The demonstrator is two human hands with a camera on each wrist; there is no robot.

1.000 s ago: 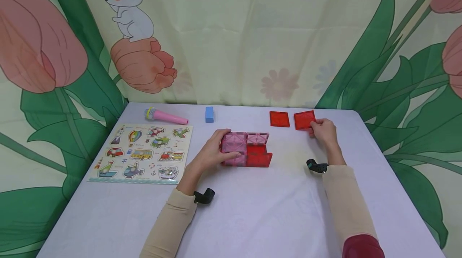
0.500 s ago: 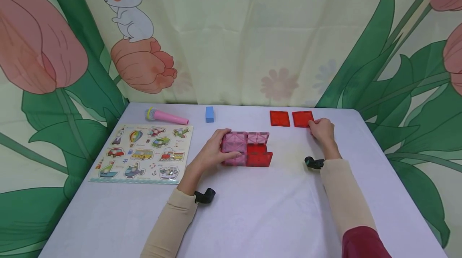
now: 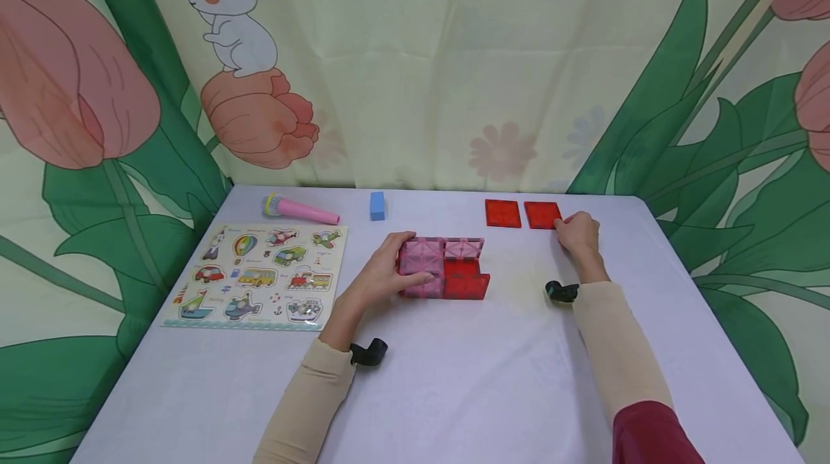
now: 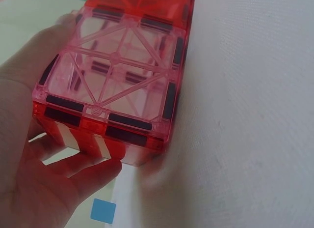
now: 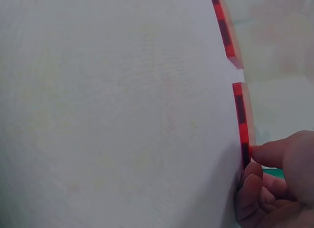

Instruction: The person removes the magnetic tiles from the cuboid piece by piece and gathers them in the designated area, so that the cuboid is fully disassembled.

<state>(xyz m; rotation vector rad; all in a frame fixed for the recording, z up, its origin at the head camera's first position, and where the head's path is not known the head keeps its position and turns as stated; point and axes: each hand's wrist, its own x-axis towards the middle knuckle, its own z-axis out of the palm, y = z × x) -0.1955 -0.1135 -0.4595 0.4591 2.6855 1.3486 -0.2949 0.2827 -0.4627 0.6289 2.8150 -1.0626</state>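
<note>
My left hand (image 3: 382, 273) grips the left end of a box-like build of pink and red magnetic tiles (image 3: 424, 256). In the left wrist view its fingers and thumb curl round the see-through pink and red tiles (image 4: 115, 66). The build's right part has red tiles (image 3: 463, 284) and an opening between upright sides. At the back right, my right hand (image 3: 580, 237) pinches the near right corner of a flat red magnetic tile (image 3: 541, 215). In the right wrist view, thumb and fingers meet at that tile's edge (image 5: 241, 115). A second red tile (image 3: 502, 213) lies just left of it, a narrow gap apart.
A picture puzzle board (image 3: 259, 277) with vehicle pieces lies on the left of the white table (image 3: 467, 385). Behind it is a pink toy microphone (image 3: 305, 210). A blue block (image 3: 377, 206) stands near the back edge, before a printed curtain (image 3: 415, 89).
The red tile in my right hand has gone from slightly raised and tilted to flat on the table, a little left and in line with the other. My left hand has stayed put.
</note>
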